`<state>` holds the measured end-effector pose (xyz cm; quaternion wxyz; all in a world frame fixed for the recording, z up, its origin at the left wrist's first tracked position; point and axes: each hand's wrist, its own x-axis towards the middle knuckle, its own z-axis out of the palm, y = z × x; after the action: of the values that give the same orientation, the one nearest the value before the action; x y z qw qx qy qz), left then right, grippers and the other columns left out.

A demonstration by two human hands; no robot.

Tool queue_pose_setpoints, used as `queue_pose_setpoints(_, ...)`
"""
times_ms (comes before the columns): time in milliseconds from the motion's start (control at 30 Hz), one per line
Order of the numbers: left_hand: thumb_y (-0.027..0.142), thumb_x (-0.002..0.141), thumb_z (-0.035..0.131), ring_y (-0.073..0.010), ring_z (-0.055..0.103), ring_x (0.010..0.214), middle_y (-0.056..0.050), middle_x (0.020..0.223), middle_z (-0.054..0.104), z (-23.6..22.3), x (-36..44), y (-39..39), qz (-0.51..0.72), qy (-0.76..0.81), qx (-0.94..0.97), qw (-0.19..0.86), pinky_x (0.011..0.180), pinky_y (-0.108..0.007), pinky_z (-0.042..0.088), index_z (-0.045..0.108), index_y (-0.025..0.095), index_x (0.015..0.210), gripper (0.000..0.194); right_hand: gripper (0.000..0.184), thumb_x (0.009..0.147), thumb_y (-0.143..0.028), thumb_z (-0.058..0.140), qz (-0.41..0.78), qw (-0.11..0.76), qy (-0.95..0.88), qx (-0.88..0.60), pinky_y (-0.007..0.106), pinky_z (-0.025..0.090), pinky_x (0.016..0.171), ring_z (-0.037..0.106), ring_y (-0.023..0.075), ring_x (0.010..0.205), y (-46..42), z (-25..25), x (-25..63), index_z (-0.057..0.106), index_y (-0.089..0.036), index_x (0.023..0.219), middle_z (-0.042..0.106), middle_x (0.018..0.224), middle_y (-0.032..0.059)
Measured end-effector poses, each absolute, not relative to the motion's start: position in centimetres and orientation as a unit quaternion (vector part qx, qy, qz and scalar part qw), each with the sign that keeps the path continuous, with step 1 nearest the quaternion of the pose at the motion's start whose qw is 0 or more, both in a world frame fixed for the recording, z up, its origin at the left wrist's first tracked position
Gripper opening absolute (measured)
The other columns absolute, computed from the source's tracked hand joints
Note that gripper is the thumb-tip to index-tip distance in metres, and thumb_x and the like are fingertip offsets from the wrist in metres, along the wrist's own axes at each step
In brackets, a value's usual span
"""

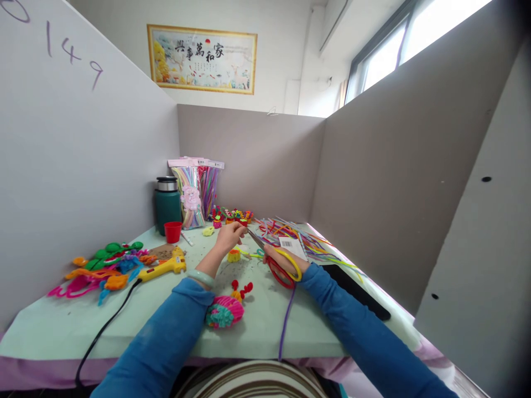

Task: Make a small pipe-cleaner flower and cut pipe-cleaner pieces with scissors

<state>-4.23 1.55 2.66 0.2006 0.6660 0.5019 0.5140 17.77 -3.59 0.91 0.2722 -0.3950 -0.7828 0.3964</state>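
Note:
My right hand is closed around a pair of scissors with red and yellow handles. The blades point up and left, their tips close to the fingers of my left hand. That hand is pinched; whatever sits between its fingertips is too small to make out. Below the hands stands a small yellow and orange fuzzy piece. A pink and teal fuzzy figure with red knobs lies by my left sleeve. From near the scissor handles a purple pipe cleaner runs down to the table's front edge.
At left are a yellow glue gun, fuzzy shapes, a red cup and a green bottle. Packs of pipe cleaners stand behind. Loose pipe cleaners and a black slab lie right. Partitions enclose the table.

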Motion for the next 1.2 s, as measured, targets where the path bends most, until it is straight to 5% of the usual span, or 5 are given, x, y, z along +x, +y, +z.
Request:
queue_pose_setpoints(433,0.028,0.076,0.054,-0.0092,0.057,0.045,0.002,0.059,0.06,3.1,-4.5,1.0,0.463,0.493,0.707,0.206,0.048,-0.019,0.042,0.061,0.017,0.068,0.016,0.069,0.086,-0.073,0.019,0.443,0.216,-0.772,-0.403,0.02,0.031,0.033,0.039,0.0085,0.029,-3.2,1.3,18.4,0.058,-0.016,0.082,0.045,0.038,-0.0043)
queue_pose_setpoints(800,0.036,0.072,0.063,-0.0076,0.054,0.046,-0.001,0.067,0.062,3.7,-4.2,0.4,0.516,0.465,0.602,0.394,0.054,-0.024,0.049,0.06,0.014,0.073,0.022,0.061,0.089,-0.067,0.026,0.411,0.285,-0.795,-0.343,0.019,0.03,0.034,0.036,0.007,0.03,-3.6,1.3,18.2,0.059,-0.016,0.081,0.043,0.038,-0.0054)
queue_pose_setpoints(1200,0.039,0.071,0.065,-0.0069,0.053,0.046,0.0,0.066,0.061,3.5,-4.3,0.7,0.513,0.466,0.604,0.392,0.054,-0.023,0.049,0.059,0.014,0.072,0.025,0.059,0.091,-0.063,0.025,0.38,0.276,-0.809,-0.354,0.017,0.03,0.036,0.036,0.0064,0.029,-4.0,1.5,18.1,0.057,-0.014,0.081,0.043,0.036,-0.0057)
